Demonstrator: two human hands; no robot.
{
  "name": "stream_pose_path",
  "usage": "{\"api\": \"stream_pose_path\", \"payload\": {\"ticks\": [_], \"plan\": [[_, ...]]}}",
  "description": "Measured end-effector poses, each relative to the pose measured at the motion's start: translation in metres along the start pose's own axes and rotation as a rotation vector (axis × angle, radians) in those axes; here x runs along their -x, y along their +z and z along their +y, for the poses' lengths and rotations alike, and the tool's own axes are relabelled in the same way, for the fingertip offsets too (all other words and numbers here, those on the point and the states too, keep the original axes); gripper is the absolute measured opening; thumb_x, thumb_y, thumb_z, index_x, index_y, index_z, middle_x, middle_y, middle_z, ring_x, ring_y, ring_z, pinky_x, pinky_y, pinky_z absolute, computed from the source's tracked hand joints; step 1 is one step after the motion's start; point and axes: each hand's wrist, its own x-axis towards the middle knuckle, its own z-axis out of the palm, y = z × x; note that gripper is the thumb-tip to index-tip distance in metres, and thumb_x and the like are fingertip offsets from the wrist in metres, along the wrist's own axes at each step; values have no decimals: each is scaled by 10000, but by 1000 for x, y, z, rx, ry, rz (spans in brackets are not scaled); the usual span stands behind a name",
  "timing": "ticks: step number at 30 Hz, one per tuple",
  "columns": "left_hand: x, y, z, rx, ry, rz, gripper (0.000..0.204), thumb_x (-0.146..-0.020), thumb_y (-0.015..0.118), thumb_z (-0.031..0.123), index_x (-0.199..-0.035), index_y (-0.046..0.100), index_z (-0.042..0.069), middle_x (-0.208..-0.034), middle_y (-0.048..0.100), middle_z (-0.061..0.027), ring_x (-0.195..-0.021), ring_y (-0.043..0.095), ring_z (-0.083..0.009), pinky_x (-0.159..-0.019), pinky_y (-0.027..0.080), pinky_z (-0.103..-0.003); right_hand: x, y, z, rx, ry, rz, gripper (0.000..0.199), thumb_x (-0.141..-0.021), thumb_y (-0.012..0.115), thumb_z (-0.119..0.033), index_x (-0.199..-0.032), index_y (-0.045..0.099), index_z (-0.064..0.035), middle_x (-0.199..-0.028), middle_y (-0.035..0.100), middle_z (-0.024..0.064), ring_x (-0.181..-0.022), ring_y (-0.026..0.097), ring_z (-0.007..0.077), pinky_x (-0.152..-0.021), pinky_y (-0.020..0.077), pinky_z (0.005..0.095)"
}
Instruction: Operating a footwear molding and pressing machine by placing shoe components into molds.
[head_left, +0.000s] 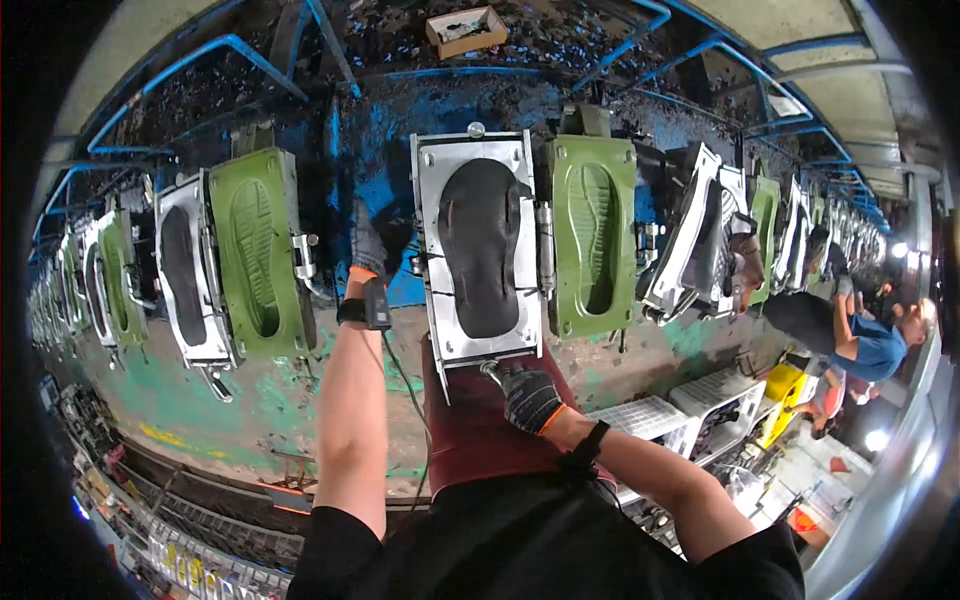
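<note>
In front of me a silver metal mould half (423, 210) carries a black sole-shaped piece (479, 250). Hinged to its right side is a green mould half (563, 240) with a ribbed sole-shaped hollow. My right hand (533, 398), in a dark knit glove, closes around a small metal handle (492, 370) at the silver half's near end. Left of the mould, my left hand (368, 245), gloved in grey with an orange cuff, reaches away from me with its fingers stretched out. Nothing shows in it.
Another green mould half (288, 250) stands left of my left arm. More opened moulds line both sides. Blue pipe rails (235, 45) run behind, near a cardboard box (466, 32). White crates (650, 418) stand at right. Further along, a person in a blue shirt (870, 345) works; a cable (405, 375) hangs by my left arm.
</note>
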Motion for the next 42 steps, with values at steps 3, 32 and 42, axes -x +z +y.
{"api": "stream_pose_path", "payload": {"ticks": [3, 32, 42], "plan": [[-13, -25, -36, 92, -88, -237, 892, -930, 405, 758, -1362, 580, -3, -1316, 634, -162, -1179, 587, -274, -1030, 442, -378, -2, -10, 13, -113, -155, 157, 688, -788, 575, -68, -1467, 467, -75, -1229, 648, 221, -1041, 656, 377, -923, 521, 451], [185, 567, -501, -2088, 1116, -920, 239, -855, 552, 125, -1060, 674, 103, -922, 632, -118, -872, 594, -282, -779, 497, -416, 286, -154, 570, -473, 274, 610, 851, -682, 811, -218, -1446, 470, -67, -1417, 506, 213, -1308, 478, 407, -1121, 385, 446], [213, 586, -434, -1625, 1093, -549, 131, -746, 696, 52, -847, 620, 87, -856, 635, -150, -795, 590, -382, -707, 482, -469, 260, -197, 606, -799, -243, 335, 253, -771, 766, -280, -826, 657, -59, -718, 615, 150, -710, 629, 337, -632, 484, 428]]}}
